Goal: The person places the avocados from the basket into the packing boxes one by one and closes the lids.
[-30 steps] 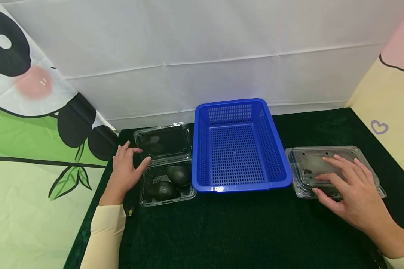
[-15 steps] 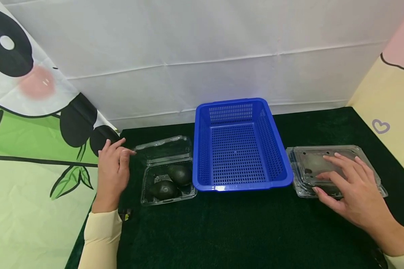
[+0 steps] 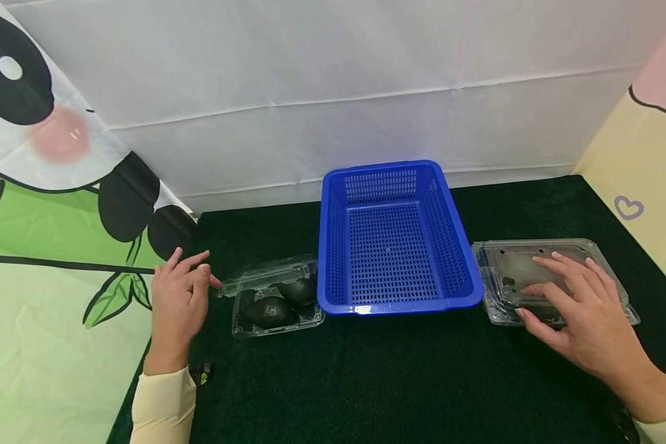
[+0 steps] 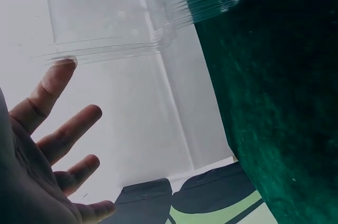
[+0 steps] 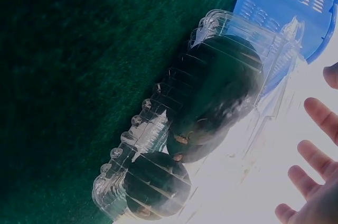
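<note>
A clear plastic clamshell (image 3: 305, 322) at left holds two dark avocados (image 3: 271, 312), and its lid (image 3: 272, 274) stands partly raised on the back hinge. Beside the lid's left end is my left hand (image 3: 180, 305), fingers extended; in the left wrist view one fingertip (image 4: 63, 71) meets the lid's edge (image 4: 105, 49). My right hand (image 3: 585, 320) is spread over a second clamshell (image 3: 566, 248), its lid down, gripping nothing. Through that clamshell's wall, the right wrist view shows a large avocado (image 5: 216, 92) and another dark one (image 5: 158, 184).
A blue perforated plastic basket (image 3: 399, 308) stands between the two clamshells, close to both. Dark green cloth (image 3: 377, 382) covers the table. White fabric (image 3: 366, 111) hangs along the back, with printed panels at left and right. A small dark object (image 3: 204, 374) lies near the left sleeve.
The left clamshell's lid has swung up from lying flat behind and tilts forward over the avocados. My left hand has moved left and toward me. The right hand stays put.
</note>
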The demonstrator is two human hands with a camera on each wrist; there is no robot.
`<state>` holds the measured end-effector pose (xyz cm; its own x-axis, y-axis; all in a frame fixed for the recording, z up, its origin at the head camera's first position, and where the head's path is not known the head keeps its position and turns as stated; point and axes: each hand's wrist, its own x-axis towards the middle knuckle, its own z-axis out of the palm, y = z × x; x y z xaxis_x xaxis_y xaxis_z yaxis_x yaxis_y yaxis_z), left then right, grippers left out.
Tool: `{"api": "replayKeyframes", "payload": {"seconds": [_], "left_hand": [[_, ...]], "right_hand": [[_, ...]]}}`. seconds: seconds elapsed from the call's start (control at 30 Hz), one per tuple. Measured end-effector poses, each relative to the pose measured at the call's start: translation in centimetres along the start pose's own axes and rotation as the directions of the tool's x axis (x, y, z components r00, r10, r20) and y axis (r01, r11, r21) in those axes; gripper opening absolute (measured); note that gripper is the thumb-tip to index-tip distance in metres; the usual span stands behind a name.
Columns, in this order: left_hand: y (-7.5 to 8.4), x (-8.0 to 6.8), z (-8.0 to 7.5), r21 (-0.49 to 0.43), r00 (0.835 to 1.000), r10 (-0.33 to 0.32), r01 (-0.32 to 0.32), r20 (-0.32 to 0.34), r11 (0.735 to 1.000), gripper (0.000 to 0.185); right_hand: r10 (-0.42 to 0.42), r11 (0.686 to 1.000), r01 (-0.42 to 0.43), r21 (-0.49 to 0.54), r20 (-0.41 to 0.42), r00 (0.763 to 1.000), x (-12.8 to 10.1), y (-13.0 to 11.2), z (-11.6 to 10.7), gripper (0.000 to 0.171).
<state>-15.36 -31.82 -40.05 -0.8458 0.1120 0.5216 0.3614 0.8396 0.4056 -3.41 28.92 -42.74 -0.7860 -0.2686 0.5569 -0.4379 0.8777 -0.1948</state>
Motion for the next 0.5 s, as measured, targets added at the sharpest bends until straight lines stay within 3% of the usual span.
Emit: {"api": "replayKeyframes", "payload": {"seconds": [0.23,0.5], "left_hand": [[0.2,-1.3,0.2,0.089,0.998,-0.005,0.000,0.056,0.996,0.044],[-0.5,-3.0,0.5,0.101,0.996,0.021,-0.029,0.088,0.994,0.030]], "right_hand": [[0.010,1.000,-0.010,0.000,0.013,1.000,-0.2,0.0,0.0,0.068],[0.016,1.000,-0.016,-0.001,0.013,1.000,-0.2,0.0,-0.1,0.068]]}}
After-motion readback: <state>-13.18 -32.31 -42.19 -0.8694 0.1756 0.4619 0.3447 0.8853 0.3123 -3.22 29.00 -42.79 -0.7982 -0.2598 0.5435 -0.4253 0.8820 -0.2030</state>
